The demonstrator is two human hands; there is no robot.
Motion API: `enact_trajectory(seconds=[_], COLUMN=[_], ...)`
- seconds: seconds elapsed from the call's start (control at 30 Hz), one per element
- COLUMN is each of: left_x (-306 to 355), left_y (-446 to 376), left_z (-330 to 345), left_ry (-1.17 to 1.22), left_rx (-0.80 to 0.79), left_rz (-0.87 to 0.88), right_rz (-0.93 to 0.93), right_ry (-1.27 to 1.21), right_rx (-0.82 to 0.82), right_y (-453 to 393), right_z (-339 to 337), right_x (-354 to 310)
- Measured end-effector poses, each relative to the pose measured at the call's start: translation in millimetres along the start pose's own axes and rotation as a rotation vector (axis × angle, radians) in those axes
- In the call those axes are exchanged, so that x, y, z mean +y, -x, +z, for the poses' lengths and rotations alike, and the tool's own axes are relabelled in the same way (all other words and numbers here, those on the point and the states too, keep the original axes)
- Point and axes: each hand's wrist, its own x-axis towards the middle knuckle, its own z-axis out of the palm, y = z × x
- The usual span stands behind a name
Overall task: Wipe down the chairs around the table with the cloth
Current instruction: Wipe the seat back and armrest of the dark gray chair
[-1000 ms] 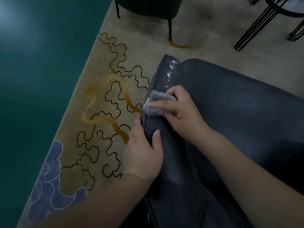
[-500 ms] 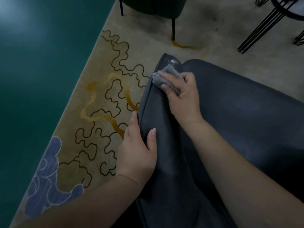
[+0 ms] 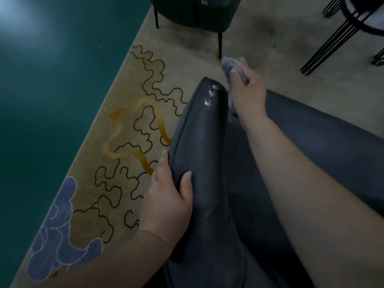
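While the left hand (image 3: 166, 201) grips the padded arm of the dark grey leather armchair (image 3: 203, 146), thumb lying on top and fingers wrapped over the outer side, the right hand (image 3: 247, 94) holds the grey cloth (image 3: 230, 65) just past the far tip of that arm. The cloth is bunched and pinched between the thumb and the curled fingers, with one end sticking out above the thumbnail and the other hanging below the palm beside the arm's inner edge. Whether the cloth touches the leather at this instant cannot be told (the hand hides the contact). A few white specks (image 3: 208, 96) sit on the arm's rounded far end, close to the cloth. The chair's seat (image 3: 324, 146) spreads to the right under the right forearm.

The armchair stands on a beige rug (image 3: 133, 113) drawn with dark wavy outlines, amber streaks and a pale blue cloud shape (image 3: 60, 231) at the lower left. Left of the rug lies a glossy teal floor (image 3: 52, 80). At the top, a dark green chair (image 3: 193, 11) on thin black legs stands on the rug, and black wire table legs (image 3: 332, 40) show at the upper right.
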Motion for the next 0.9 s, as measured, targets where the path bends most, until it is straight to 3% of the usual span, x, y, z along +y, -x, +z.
enact_trajectory(seconds=[0.1, 0.53, 0.73, 0.9], left_x=[0, 2, 3, 2], left_y=[0, 0, 1, 1], left_z=[0, 0, 0, -1], left_ry=[0.000, -0.022, -0.017, -0.015], left_rx=[0.000, 0.010, 0.018, 0.014], left_rz=[-0.005, 0.016, 0.015, 0.001], right_rz=[0.040, -0.255, -0.072, -0.154], right_ry=[0.112, 0.146, 0.030, 0.110], right_rx=[-0.114, -0.239, -0.077, -0.221], right_y=[-8, 85, 40, 41], right_z=[2, -2, -1, 15], right_x=[17, 0, -14, -16])
